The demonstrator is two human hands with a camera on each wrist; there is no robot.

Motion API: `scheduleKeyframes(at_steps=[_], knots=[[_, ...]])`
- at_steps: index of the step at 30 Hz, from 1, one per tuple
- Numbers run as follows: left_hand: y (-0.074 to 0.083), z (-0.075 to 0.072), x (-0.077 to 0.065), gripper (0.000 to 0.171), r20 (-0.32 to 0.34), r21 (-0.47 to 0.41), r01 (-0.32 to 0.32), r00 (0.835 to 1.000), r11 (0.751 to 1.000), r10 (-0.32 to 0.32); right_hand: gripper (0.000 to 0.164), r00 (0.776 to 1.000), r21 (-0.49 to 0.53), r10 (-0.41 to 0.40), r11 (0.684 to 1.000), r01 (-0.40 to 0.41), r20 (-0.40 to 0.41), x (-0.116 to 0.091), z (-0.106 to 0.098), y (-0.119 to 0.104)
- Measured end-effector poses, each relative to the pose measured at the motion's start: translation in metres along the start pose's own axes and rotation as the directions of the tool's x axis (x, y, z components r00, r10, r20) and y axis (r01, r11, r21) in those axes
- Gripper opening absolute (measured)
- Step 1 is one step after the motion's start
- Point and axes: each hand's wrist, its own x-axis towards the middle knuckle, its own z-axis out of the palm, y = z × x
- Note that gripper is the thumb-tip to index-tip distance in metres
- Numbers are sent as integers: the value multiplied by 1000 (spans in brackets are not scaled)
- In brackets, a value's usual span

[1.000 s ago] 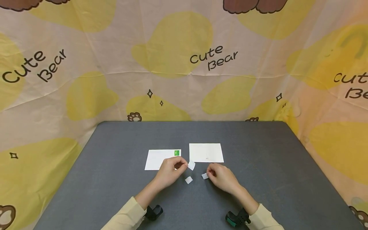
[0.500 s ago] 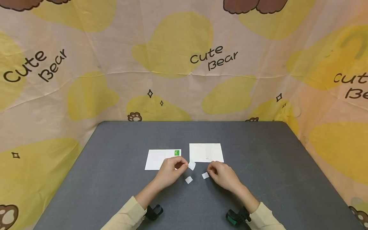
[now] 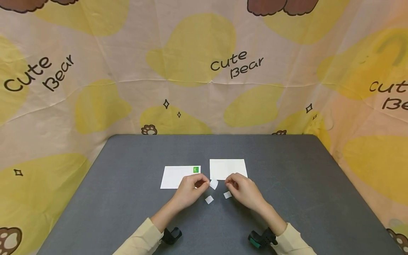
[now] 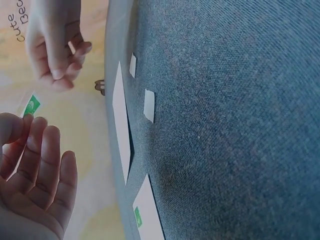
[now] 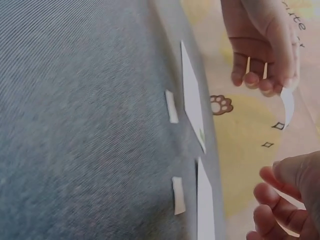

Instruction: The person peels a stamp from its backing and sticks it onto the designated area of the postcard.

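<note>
My left hand (image 3: 190, 189) pinches a small stamp (image 3: 214, 184) between thumb and index finger, its pale back toward me. A green printed face shows on this stamp (image 4: 32, 106) in the left wrist view. My right hand (image 3: 243, 189) is just right of the stamp, its fingers loosely curled and nothing visible between them. Partly behind my left hand lies a white envelope (image 3: 173, 179) with a green stamp (image 3: 196, 169) at its top right corner. A second white envelope (image 3: 224, 168) lies behind my right fingers, its lower right part covered.
Two small white paper pieces lie on the grey table (image 3: 143, 152): one piece (image 3: 209, 199) by my left hand, another piece (image 3: 227, 194) under my right fingers. Black cameras sit on both wrists. A printed cloth (image 3: 191, 53) hangs behind the table.
My right hand has moved up and left, away from the right paper piece and toward the stamp. The left hand stays nearly still; its stamp has tilted slightly.
</note>
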Motion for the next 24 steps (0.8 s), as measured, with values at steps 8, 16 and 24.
scheduleKeyframes(at_steps=[8, 16, 24], knots=[[0, 0, 0, 10, 12, -5, -12, 1000, 1000, 12, 13, 997, 32, -78, 996, 78, -21, 7, -4, -12], [2, 0, -1, 9, 30, -6, -30, 999, 1000, 30, 15, 991, 94, -131, 987, 132, -22, 13, -6, -18], [3, 2, -2, 9, 71, -22, -41, 997, 999, 43, 16, 990, 129, -139, 982, 136, 12, 16, -7, -25]])
